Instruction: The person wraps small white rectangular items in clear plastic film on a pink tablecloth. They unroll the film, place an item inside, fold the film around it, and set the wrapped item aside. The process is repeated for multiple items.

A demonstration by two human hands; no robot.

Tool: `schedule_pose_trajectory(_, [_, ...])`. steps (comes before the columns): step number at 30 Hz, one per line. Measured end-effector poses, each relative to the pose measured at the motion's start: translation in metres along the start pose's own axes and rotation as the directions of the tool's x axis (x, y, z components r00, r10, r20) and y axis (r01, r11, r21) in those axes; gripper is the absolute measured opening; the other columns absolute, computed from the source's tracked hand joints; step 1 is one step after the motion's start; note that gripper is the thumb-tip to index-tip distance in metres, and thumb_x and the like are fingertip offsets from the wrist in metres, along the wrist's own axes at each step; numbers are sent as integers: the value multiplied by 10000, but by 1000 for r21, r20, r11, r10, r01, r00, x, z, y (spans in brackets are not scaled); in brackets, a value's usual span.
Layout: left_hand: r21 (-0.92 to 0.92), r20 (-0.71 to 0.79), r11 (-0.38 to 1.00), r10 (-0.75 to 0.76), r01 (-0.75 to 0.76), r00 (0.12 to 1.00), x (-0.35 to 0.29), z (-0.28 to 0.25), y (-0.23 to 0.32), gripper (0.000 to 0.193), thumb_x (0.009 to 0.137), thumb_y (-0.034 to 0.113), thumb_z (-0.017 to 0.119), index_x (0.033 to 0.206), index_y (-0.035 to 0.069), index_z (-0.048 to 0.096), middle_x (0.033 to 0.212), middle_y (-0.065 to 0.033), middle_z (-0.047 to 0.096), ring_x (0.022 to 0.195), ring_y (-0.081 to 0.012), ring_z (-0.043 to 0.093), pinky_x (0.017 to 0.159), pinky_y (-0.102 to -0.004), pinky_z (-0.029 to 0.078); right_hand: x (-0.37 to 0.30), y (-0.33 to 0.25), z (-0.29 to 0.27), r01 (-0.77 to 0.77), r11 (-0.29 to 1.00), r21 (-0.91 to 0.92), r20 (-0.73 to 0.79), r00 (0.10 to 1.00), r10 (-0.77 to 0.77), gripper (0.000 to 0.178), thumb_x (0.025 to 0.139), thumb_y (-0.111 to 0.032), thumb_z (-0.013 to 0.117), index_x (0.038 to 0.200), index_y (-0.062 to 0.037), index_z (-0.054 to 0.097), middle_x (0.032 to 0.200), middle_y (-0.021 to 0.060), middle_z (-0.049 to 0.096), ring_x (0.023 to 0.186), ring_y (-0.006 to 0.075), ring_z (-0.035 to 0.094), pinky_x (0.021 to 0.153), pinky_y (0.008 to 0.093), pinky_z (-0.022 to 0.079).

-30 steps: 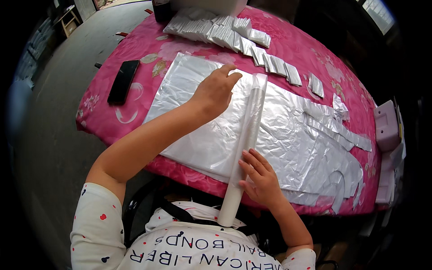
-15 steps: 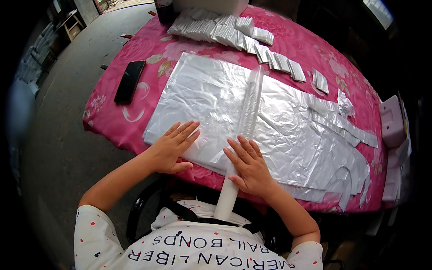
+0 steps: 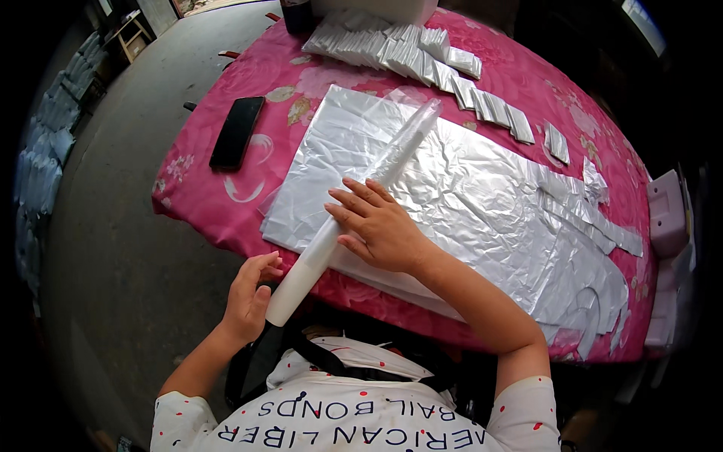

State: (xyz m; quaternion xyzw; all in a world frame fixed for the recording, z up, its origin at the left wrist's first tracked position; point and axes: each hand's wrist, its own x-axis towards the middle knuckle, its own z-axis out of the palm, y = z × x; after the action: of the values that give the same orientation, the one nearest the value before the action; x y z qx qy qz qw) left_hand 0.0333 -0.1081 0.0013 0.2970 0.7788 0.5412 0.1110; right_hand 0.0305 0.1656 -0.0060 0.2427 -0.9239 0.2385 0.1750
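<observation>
A long white tube [image 3: 300, 285] with clear plastic film wound along its upper part lies diagonally over a stack of thin, shiny plastic bags [image 3: 482, 218]. Its bare lower end sticks out past the table's near edge. My right hand [image 3: 380, 226] rests flat on the middle of the tube, fingers stretched out and pointing up and left. Beside the tube's lower end is my left hand [image 3: 250, 295], its fingers loosely bent and the thumb apart, holding nothing. At the right, the bag stack ends in cut handle strips [image 3: 587, 226].
The table wears a pink flowered cloth [image 3: 192, 192]. A black phone [image 3: 237, 133] lies at the left. Small folded plastic bundles [image 3: 392, 56] line the far side, near a dark bottle [image 3: 297, 15] and a white box [image 3: 384, 7]. Pink plastic containers [image 3: 667, 215] stand at the right edge.
The tube has rolled left across the bags and turned to a steeper slant. My right hand has moved left with it, while my left hand has come off the bags, down toward the tube's end.
</observation>
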Motion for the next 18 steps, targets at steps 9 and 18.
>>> schedule_pose_trajectory(9, [192,170,914,-391,358,905,21,22,15,650,698,180,748,1235,-6,432,1066,-135,559,917,-222,582,823,-336,459,40,-16,49,-293,955,50,-255,921,296,541,820,-235,541,1305,-21,437,1393,224,325,1345,369,213,1106,465,145])
schedule_pose_trajectory(18, [-665,688,347,-59,661,723,32,54,42,696,743,326,700,1252,-41,401,944,-108,581,716,-141,602,637,-283,521,15,-20,-27,1,-283,959,173,790,588,988,676,-728,595,1315,-22,333,1184,142,502,1069,210,528,899,363,449])
